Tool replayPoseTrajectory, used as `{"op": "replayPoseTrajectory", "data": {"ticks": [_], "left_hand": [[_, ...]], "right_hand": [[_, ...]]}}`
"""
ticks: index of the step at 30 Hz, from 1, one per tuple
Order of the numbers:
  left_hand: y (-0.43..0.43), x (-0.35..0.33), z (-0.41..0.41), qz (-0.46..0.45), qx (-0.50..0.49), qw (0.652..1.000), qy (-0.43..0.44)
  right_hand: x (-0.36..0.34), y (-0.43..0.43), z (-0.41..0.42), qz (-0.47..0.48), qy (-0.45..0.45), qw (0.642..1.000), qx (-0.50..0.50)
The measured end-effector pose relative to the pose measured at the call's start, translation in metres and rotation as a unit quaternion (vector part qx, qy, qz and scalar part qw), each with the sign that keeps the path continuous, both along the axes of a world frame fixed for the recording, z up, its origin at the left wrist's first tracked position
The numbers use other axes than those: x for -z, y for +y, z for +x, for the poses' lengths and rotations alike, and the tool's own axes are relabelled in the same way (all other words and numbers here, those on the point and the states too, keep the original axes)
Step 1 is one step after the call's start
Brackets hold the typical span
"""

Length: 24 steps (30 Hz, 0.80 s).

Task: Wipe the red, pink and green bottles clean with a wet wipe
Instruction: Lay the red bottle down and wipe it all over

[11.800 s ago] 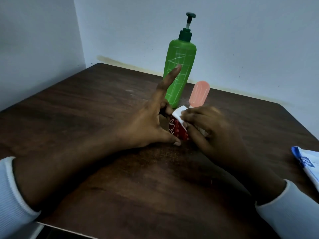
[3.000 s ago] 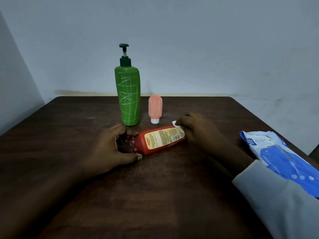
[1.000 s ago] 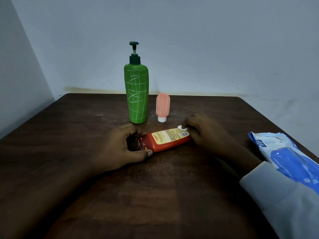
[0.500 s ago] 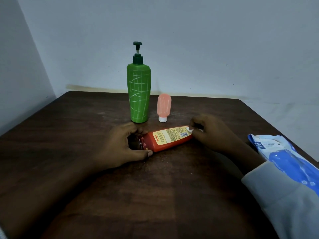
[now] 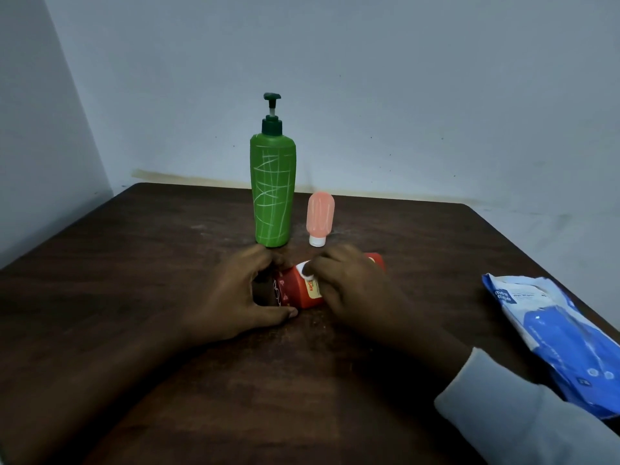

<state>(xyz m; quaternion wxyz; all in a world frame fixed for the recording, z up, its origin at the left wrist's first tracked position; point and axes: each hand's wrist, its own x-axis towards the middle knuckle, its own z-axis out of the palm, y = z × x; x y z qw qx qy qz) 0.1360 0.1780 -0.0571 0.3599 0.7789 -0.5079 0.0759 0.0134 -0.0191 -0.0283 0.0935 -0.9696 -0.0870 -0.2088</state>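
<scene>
The red bottle (image 5: 297, 290) lies on its side on the dark wooden table (image 5: 167, 263). My left hand (image 5: 235, 293) grips its cap end, fingers and thumb curled round it. My right hand (image 5: 349, 290) lies over the bottle's middle and pinches a small white wet wipe (image 5: 306, 268) against it near the cap end. Most of the bottle's body is hidden under that hand. Behind them stands the tall green pump bottle (image 5: 273, 193), upright. The small pink bottle (image 5: 320, 218) stands on its white cap just to the right of the green one.
A blue and white wet wipe pack (image 5: 553, 337) lies near the table's right edge. Walls close the table in at the back and on the left.
My right hand has slid the wipe leftward along the red bottle, from its far right end to near the cap. My left hand has kept its hold.
</scene>
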Motion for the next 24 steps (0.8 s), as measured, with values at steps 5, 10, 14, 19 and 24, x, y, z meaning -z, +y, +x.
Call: {"op": "replayPoseTrajectory", "data": {"ticks": [5, 10, 14, 19, 24], "left_hand": [[0.000, -0.001, -0.001, 0.000, 0.001, 1.000, 0.000], [-0.002, -0.002, -0.002, -0.002, 0.003, 1.000, 0.000], [-0.003, -0.001, -0.002, -0.014, -0.001, 1.000, -0.009], [-0.003, 0.001, 0.000, -0.012, -0.001, 1.000, -0.003], [-0.004, -0.002, -0.001, -0.004, 0.005, 1.000, -0.015]], "right_hand": [[-0.008, -0.049, -0.002, 0.042, 0.010, 0.984, 0.175], [-0.011, -0.034, -0.007, 0.052, 0.029, 0.982, 0.181], [-0.005, 0.013, -0.001, -0.027, -0.020, 0.999, -0.001], [-0.004, -0.012, 0.002, 0.019, -0.004, 0.998, 0.061], [-0.012, -0.049, -0.008, 0.018, -0.002, 0.979, 0.203]]}}
